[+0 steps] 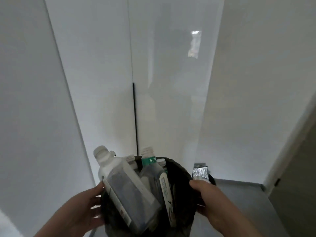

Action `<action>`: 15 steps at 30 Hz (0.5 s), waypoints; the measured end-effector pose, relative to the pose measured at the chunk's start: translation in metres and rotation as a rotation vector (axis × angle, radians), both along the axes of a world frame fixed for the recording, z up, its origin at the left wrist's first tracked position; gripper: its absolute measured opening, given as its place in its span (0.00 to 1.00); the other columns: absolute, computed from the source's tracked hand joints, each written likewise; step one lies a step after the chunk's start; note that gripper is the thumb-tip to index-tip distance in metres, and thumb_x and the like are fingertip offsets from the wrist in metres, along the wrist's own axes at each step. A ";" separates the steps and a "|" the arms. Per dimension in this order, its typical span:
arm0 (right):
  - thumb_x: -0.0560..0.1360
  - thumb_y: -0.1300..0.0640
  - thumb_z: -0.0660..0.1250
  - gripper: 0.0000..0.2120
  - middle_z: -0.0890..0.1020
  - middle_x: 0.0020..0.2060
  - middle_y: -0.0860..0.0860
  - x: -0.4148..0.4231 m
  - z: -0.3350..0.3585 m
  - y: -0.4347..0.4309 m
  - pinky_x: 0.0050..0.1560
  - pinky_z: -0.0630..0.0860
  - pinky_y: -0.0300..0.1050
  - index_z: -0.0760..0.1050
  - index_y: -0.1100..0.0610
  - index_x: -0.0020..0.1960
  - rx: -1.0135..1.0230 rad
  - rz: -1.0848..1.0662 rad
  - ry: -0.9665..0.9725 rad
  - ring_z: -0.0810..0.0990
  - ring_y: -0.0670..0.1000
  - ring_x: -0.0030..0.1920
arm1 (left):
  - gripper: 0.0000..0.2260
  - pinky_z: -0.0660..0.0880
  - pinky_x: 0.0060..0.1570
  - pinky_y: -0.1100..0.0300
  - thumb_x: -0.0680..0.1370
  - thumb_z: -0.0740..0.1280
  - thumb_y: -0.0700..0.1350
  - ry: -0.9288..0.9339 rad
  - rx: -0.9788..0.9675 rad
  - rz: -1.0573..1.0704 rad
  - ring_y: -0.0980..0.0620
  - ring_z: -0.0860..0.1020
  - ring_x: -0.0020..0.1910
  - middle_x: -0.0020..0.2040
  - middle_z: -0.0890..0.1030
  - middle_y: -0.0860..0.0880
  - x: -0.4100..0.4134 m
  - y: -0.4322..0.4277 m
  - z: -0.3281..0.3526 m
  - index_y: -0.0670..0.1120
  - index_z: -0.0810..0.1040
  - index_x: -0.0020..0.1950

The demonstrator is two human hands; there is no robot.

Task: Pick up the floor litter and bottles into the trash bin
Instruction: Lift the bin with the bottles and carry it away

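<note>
Holding position: two bare hands, one at each side of a dark-lined trash bin (181, 190), seen from above.

Item 1, left hand (85, 207): fingers spread and lightly curved, pressed against the bin's left outer edge. Fingertips lie just beside the lower body of the large bottle; whether they touch the bottle itself cannot be told.

Item 2, right hand (205, 195): fingers curled down over the bin's right rim, gripping rim and liner together. Thumb side faces up.

Item 3, large clear bottle (123, 187): inside the bin, just right of the left hand. Long axis tilted, white cap up and toward the left, away from the viewer; base sunk low in the bin. Pale label down one side.

Item 4, green-labelled bottle (152, 170): between the two hands, nearer upright, neck uppermost and clear of the rim, leaning on the large bottle.

Item 5, further bottle necks (130, 159): small, behind the large bottle, capped ends up; count unclear.

Item 6, white-labelled bottle (166, 190): left of the right hand, long axis steeply tilted, cap up.

Item 7, silvery foil wrapper (200, 172): just beyond the right hand's knuckles, outside the bin rim, standing on end against the white wall (248, 100). Contact with the hand is not clear.

Item 8, grey floor (242, 199): beyond and right of the right hand.
</note>
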State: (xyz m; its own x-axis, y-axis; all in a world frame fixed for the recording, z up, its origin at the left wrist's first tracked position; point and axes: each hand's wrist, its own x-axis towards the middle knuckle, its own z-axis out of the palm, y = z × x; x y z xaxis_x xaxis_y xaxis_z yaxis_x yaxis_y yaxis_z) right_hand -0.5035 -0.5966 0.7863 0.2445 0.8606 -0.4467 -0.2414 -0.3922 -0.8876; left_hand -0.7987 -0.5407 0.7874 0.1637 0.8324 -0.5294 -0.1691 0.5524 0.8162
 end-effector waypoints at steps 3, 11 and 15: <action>0.78 0.59 0.62 0.07 0.82 0.42 0.55 0.040 -0.007 0.007 0.41 0.74 0.45 0.78 0.58 0.51 -0.008 -0.104 -0.033 0.79 0.54 0.44 | 0.14 0.77 0.31 0.53 0.75 0.66 0.51 -0.005 0.014 -0.090 0.44 0.76 0.32 0.32 0.78 0.42 0.045 0.034 -0.009 0.40 0.79 0.45; 0.77 0.55 0.64 0.11 0.83 0.45 0.57 0.135 -0.022 0.026 0.47 0.75 0.50 0.79 0.61 0.53 -0.084 -0.392 -0.008 0.80 0.57 0.49 | 0.16 0.79 0.41 0.47 0.73 0.68 0.53 -0.007 -0.011 -0.357 0.42 0.77 0.36 0.36 0.78 0.41 0.166 0.119 -0.024 0.40 0.79 0.49; 0.77 0.55 0.63 0.11 0.82 0.46 0.56 0.185 -0.025 0.008 0.53 0.75 0.53 0.80 0.61 0.52 -0.082 -0.522 0.020 0.79 0.57 0.50 | 0.14 0.78 0.35 0.52 0.74 0.67 0.53 0.019 -0.005 -0.476 0.44 0.76 0.35 0.37 0.76 0.42 0.241 0.137 -0.027 0.42 0.78 0.48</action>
